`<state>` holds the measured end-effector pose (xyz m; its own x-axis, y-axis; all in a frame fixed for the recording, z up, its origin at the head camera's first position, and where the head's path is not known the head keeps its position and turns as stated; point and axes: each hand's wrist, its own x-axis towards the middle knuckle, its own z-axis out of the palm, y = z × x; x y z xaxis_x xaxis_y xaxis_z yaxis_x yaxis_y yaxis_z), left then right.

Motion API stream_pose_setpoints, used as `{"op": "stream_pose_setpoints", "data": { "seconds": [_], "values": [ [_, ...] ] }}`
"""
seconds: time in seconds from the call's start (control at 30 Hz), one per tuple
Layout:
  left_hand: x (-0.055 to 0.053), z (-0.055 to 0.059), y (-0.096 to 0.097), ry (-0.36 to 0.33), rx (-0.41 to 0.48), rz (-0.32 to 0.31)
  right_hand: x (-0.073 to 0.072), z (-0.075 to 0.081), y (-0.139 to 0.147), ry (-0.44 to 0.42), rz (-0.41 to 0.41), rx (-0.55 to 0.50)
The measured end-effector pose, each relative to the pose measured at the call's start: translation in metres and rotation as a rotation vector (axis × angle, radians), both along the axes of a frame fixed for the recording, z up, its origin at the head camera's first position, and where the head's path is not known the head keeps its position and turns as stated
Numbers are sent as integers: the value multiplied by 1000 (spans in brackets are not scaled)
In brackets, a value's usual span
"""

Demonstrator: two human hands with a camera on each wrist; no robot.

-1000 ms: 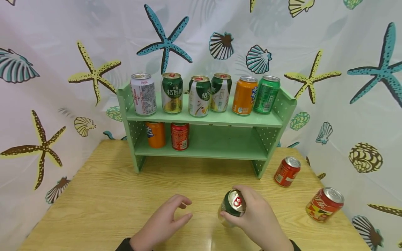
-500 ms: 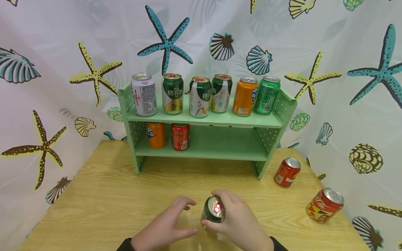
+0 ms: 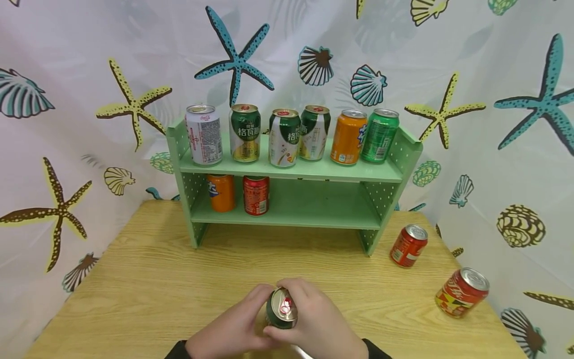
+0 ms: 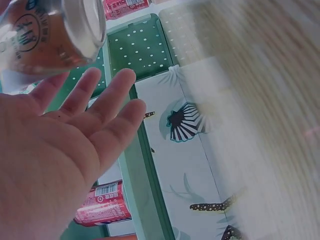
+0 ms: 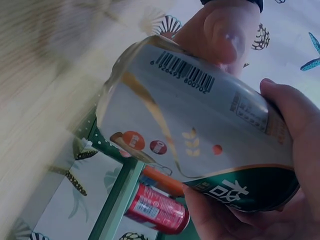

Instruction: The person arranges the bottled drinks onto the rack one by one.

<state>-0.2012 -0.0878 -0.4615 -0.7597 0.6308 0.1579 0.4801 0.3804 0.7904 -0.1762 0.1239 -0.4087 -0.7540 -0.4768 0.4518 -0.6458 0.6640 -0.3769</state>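
A green and gold drink can [image 3: 281,308] stands upright between my hands at the front of the table, its gold top and red pull tab facing up. My right hand [image 3: 316,319] grips it near the top, thumb and fingers on either side; the right wrist view shows the white side of the can [image 5: 185,125] with a barcode. On the can's left, my left hand [image 3: 237,324] is close beside it. In the left wrist view, the fingers of my left hand [image 4: 75,120] are extended and spread near the can's lower end [image 4: 55,35].
A green two-tier shelf [image 3: 291,172] stands behind. Its top tier bears several cans, such as a white can [image 3: 204,135] and an orange can [image 3: 349,137]; below are an orange can [image 3: 221,193] and a red can [image 3: 256,195]. Two red cans [image 3: 408,246] [image 3: 461,293] stand at right.
My right hand has carried the can leftward across the front of the table to my left hand. The left hand has shifted slightly toward the can. The shelf cans have not moved.
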Motion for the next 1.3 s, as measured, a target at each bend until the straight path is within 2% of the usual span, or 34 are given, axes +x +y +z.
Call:
{"op": "stream_pose_setpoints", "data": {
  "seconds": [0.17, 0.33, 0.43, 0.63, 0.77, 0.93, 1.17, 1.3],
  "values": [
    [-2, 0, -2, -64, 27, -12, 1, -1, -8, -44, 22, 4],
    [-2, 1, -2, -72, 40, 11, 1, -1, -11, -47, 7, 18],
    [-2, 1, -2, -50, 63, 24, 1, -1, -12, -39, 6, 16],
    [-2, -1, -2, 12, 127, 3, 1, -2, -13, -15, 12, 22],
    [-2, -1, -1, 1, 149, 2, 2, -2, -12, -10, 17, 20],
    [-1, -1, 0, 41, 151, 21, 2, -1, -11, -79, 26, -8],
    [0, 0, 2, 167, 138, 57, 5, 4, -7, -198, 11, -1],
    [0, 0, 2, 170, 137, 63, 7, 6, -3, -238, -3, 17]
  ]
}}
